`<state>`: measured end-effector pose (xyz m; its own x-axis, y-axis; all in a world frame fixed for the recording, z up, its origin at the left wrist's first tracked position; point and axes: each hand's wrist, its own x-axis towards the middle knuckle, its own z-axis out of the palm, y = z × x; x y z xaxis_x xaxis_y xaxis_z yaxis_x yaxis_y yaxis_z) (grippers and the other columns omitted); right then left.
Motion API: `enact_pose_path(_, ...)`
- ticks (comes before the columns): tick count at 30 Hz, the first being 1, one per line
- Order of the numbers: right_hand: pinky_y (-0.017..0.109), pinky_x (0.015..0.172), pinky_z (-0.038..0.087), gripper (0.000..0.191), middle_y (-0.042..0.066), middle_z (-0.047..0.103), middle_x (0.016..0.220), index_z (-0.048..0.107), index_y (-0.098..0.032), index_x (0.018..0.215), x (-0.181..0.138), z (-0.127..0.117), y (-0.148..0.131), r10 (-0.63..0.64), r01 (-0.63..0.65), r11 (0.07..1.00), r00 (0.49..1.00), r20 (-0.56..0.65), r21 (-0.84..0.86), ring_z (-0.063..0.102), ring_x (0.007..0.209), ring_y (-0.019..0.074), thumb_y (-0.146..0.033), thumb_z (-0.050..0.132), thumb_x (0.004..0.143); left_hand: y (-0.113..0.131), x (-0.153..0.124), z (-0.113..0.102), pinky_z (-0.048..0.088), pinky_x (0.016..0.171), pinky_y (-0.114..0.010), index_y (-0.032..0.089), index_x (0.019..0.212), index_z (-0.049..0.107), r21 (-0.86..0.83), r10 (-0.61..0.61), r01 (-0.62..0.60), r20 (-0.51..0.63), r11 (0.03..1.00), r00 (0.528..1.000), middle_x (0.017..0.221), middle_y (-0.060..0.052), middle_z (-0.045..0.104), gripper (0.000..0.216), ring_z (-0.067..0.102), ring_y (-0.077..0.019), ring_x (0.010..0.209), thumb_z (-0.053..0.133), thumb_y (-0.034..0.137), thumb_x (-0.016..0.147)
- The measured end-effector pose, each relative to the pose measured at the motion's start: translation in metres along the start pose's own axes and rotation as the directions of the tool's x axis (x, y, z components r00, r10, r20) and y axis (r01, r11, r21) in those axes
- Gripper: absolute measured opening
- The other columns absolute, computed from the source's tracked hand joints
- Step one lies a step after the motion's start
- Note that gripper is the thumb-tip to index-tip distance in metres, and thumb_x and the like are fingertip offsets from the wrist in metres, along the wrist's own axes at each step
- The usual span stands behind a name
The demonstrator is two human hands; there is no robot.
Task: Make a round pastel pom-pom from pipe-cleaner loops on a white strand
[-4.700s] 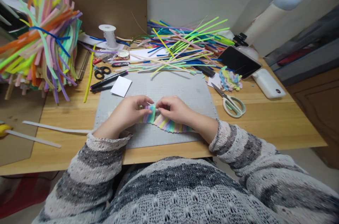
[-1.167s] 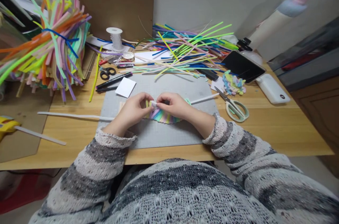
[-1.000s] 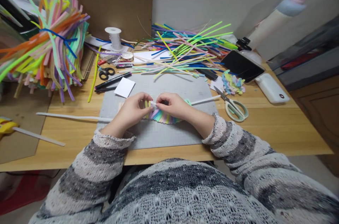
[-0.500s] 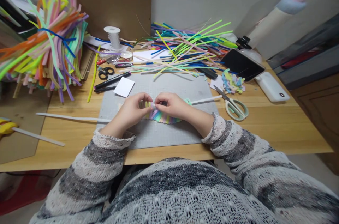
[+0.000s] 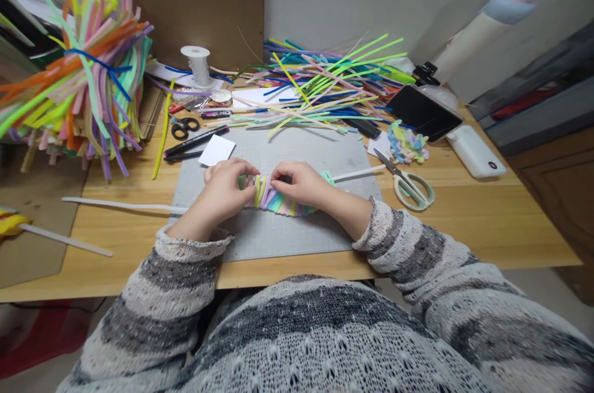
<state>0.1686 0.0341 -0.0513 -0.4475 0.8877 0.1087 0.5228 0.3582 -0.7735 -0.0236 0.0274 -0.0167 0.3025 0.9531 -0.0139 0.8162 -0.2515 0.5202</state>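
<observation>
On the grey cutting mat (image 5: 278, 241) lies a strip of pastel pipe cleaners (image 5: 278, 202), in yellow, purple, blue and pink, side by side along white stems. My left hand (image 5: 227, 190) is curled round the strip's left part, thumb in front and fingers behind. Thumb and forefinger of my right hand (image 5: 301, 184) pinch its upper edge near the middle; the other fingers cover part of it. A white pipe cleaner (image 5: 125, 205) sticks out to the left, and another white length (image 5: 359, 173) to the right, beside a mint-green loop (image 5: 327, 178).
Green-handled scissors (image 5: 411, 189) lie right of the mat. Loose pipe cleaners (image 5: 325, 83) are heaped at the back, and a large tied bundle (image 5: 93, 71) stands left. Nearby are markers (image 5: 197, 140), a white card (image 5: 217, 150), black scissors (image 5: 184, 127), a wire spool (image 5: 198, 65) and a phone (image 5: 424, 113).
My left hand has shifted slightly left, away from my right fingertips, and its thumb and forefinger have parted. More of the yellow and purple pipe cleaners shows between the hands. My right hand stays put.
</observation>
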Motion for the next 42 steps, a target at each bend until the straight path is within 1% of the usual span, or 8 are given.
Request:
enact_pose_path(5, 0.026, 0.072, 0.037, 0.008, 0.0, 0.064, 0.075, 0.064, -0.016, 0.076, 0.0, -0.0006, -0.0026, 0.002, -0.001, 1.0, 1.0, 0.011, -0.018, 0.055, 0.073, 0.0126, -0.016, 0.057, 0.078, 0.0013, 0.0005, 0.0035, 0.035, 0.094, -0.043, 0.02, 0.08, 0.064, -0.036, 0.021, -0.019, 0.044, 0.999, 0.999, 0.098, -0.004, 0.066, 0.014, 0.055, -0.0245, 0.101, 0.054, 0.02, 0.07)
enact_pose_path(10, 0.026, 0.072, 0.037, 0.008, 0.0, 0.063, 0.075, 0.064, -0.016, 0.075, 0.0, -0.0011, -0.003, -0.01, 0.011, 0.999, 1.0, 0.027, -0.042, 0.055, 0.074, 0.013, -0.017, 0.057, 0.078, 0.0005, 0.0007, 0.0039, 0.038, 0.089, -0.039, 0.02, 0.08, 0.063, -0.066, 0.028, -0.025, 0.054, 0.997, 0.998, 0.092, -0.004, 0.064, 0.013, 0.055, -0.0239, 0.096, 0.054, 0.022, 0.07)
enact_pose_path(15, 0.026, 0.073, 0.037, 0.008, 0.001, 0.064, 0.077, 0.064, -0.016, 0.076, 0.0005, -0.0004, -0.0012, -0.026, 0.027, 0.999, 0.999, 0.029, -0.034, 0.056, 0.075, 0.0131, -0.018, 0.057, 0.079, 0.0039, 0.0004, 0.0051, 0.036, 0.086, -0.04, 0.019, 0.082, 0.062, -0.036, -0.011, 0.011, 0.007, 0.999, 1.0, 0.087, -0.004, 0.063, 0.013, 0.054, -0.0241, 0.091, 0.057, 0.025, 0.071)
enact_pose_path(19, 0.026, 0.074, 0.037, 0.008, 0.001, 0.063, 0.077, 0.064, -0.015, 0.075, 0.0011, -0.001, -0.0023, -0.006, 0.007, 0.999, 0.999, 0.04, -0.045, 0.056, 0.076, 0.0131, -0.018, 0.057, 0.079, 0.0078, -0.0004, 0.0074, 0.036, 0.083, -0.037, 0.018, 0.08, 0.061, -0.041, 0.048, -0.046, 0.054, 0.998, 0.997, 0.084, -0.004, 0.062, 0.011, 0.055, -0.0226, 0.088, 0.054, 0.025, 0.075)
enact_pose_path(23, 0.026, 0.073, 0.037, 0.007, 0.001, 0.061, 0.075, 0.063, -0.015, 0.075, 0.0004, -0.0022, -0.0036, 0.013, -0.012, 0.999, 0.999, 0.036, -0.033, 0.055, 0.073, 0.0126, -0.018, 0.057, 0.078, 0.0074, -0.0015, 0.0077, 0.032, 0.087, -0.039, 0.019, 0.083, 0.061, -0.003, 0.127, -0.127, 0.04, 0.992, 0.991, 0.089, -0.004, 0.064, 0.01, 0.055, -0.023, 0.094, 0.054, 0.024, 0.077)
enact_pose_path(29, 0.025, 0.072, 0.039, 0.017, -0.001, 0.062, 0.081, 0.062, -0.016, 0.095, -0.0004, -0.0017, -0.0065, -0.001, 0.001, 0.998, 1.0, 0.007, 0.059, 0.055, 0.072, 0.0118, -0.023, 0.053, 0.082, 0.0055, -0.0019, 0.0072, 0.027, 0.091, -0.041, 0.021, 0.083, 0.063, 0.031, 0.183, -0.182, -0.026, 0.983, 0.983, 0.096, -0.004, 0.068, 0.011, 0.056, -0.0237, 0.102, 0.053, 0.025, 0.082)
enact_pose_path(36, 0.025, 0.071, 0.037, 0.009, 0.0, 0.061, 0.073, 0.062, -0.016, 0.075, 0.001, -0.002, -0.0097, -0.006, 0.008, 1.0, 0.999, 0.045, -0.029, 0.054, 0.071, 0.0124, -0.017, 0.054, 0.077, 0.0057, -0.0016, 0.0031, 0.026, 0.093, -0.043, 0.021, 0.078, 0.065, 0.016, 0.14, -0.139, -0.058, 0.99, 0.988, 0.095, -0.004, 0.07, 0.011, 0.057, -0.0238, 0.1, 0.054, 0.025, 0.081)
enact_pose_path(42, 0.025, 0.07, 0.037, 0.013, 0.0, 0.063, 0.075, 0.063, -0.016, 0.077, 0.0005, 0.0001, -0.0078, -0.031, 0.031, 0.999, 0.999, 0.024, 0.009, 0.054, 0.071, 0.0122, -0.023, 0.053, 0.082, 0.0062, -0.0022, 0.0014, 0.026, 0.096, -0.043, 0.022, 0.083, 0.065, -0.033, 0.142, -0.143, -0.038, 0.989, 0.989, 0.098, -0.004, 0.069, 0.013, 0.057, -0.0245, 0.103, 0.053, 0.027, 0.082)
